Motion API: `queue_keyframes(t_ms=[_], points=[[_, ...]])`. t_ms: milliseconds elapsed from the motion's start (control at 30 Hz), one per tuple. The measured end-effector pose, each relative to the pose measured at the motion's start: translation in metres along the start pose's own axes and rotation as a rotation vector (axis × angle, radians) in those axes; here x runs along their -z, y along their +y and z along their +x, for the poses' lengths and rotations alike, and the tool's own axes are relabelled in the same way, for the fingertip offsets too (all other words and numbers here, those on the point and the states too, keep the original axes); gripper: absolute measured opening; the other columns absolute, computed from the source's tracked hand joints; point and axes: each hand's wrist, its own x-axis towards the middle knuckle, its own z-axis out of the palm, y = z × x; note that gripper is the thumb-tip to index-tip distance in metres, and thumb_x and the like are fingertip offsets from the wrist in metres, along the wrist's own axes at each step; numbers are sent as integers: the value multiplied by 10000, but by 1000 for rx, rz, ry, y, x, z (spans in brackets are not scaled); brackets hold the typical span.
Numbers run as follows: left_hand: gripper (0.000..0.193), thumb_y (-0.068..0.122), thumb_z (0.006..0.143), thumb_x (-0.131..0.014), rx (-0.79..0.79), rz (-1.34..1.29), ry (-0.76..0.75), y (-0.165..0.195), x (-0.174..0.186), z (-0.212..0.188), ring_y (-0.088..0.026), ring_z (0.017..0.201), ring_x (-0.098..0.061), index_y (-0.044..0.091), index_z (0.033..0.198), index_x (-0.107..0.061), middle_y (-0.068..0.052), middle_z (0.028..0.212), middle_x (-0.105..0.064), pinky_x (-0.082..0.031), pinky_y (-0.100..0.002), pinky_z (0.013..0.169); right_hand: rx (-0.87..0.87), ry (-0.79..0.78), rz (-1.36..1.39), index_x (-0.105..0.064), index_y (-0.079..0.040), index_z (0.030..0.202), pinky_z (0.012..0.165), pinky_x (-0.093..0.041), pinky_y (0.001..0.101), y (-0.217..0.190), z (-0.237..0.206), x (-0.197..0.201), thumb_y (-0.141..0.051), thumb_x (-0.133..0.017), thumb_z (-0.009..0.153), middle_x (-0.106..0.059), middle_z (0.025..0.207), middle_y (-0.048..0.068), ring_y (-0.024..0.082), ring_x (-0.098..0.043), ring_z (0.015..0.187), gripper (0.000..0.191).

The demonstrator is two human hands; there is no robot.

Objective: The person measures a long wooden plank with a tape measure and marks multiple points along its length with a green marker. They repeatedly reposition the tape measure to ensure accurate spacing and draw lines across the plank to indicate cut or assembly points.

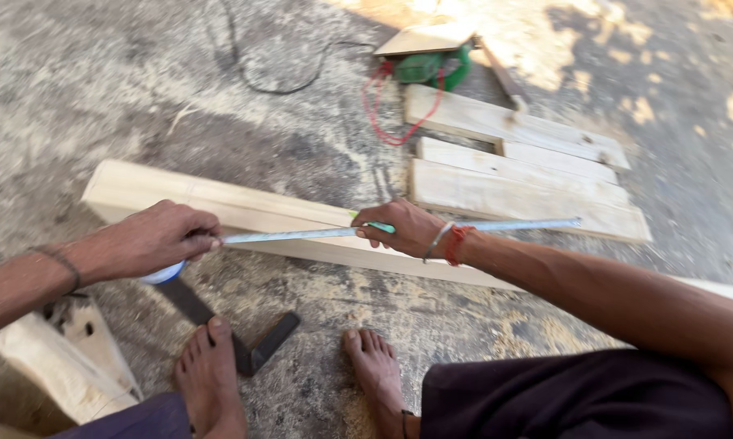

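Note:
A long pale wooden beam (245, 213) lies on the dusty ground in front of me. My left hand (151, 240) grips a white and blue tape measure case (163, 274) near the beam's left end. Its metal tape blade (293, 235) stretches to the right along the beam and reaches past my right hand to about (545, 223). My right hand (403, 229) rests on the beam at its middle, pinching a green pencil (376, 225) against the tape. Red and white threads circle that wrist.
A black metal try square (245, 341) lies on the ground between my bare feet (212, 378). Several flat planks (517, 175) lie beyond the beam. A green power tool (431, 67) with a red cord sits further back. A rough wood block (58, 366) is at lower left.

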Motion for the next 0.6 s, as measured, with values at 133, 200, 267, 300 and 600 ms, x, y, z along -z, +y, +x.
queue_keyframes(t_ms=[133,200,267,300,600], points=[[342,447,975,-582,-47,71,41,40,25,-11,-137,616,-633,167,1027,-770,-40,721,-728,-547,-357,641,28,27,-34,-732,-114,1179,595,-586,367,-16,-9,22,-371,-568,1030,-712,675,51,160,-689,570,340],[348,430,966,-546,-65,103,63,62,32,-16,-132,609,-642,170,1037,-765,-17,737,-732,-564,-345,637,85,62,-21,-744,-111,1154,584,-578,358,-28,-13,32,-370,-580,1020,-718,681,34,145,-695,575,335],[366,425,993,-537,-100,134,89,81,42,-18,-147,608,-626,143,1009,-770,-28,738,-726,-556,-347,631,113,84,-5,-746,-109,1146,575,-576,354,-41,-16,41,-370,-592,1010,-720,687,27,137,-701,580,331],[379,422,1007,-532,-115,145,100,88,44,-19,-155,607,-618,129,996,-772,-34,739,-723,-552,-349,628,110,86,6,-743,-109,1150,572,-577,355,-46,-18,45,-369,-599,1006,-718,691,28,137,-704,582,330],[317,379,971,-638,-144,43,57,108,23,-37,-135,585,-606,98,915,-775,-36,663,-708,-509,-366,606,237,43,-105,-731,-58,1102,655,-595,385,-51,-41,50,-360,-570,1034,-763,780,75,178,-750,678,349]])
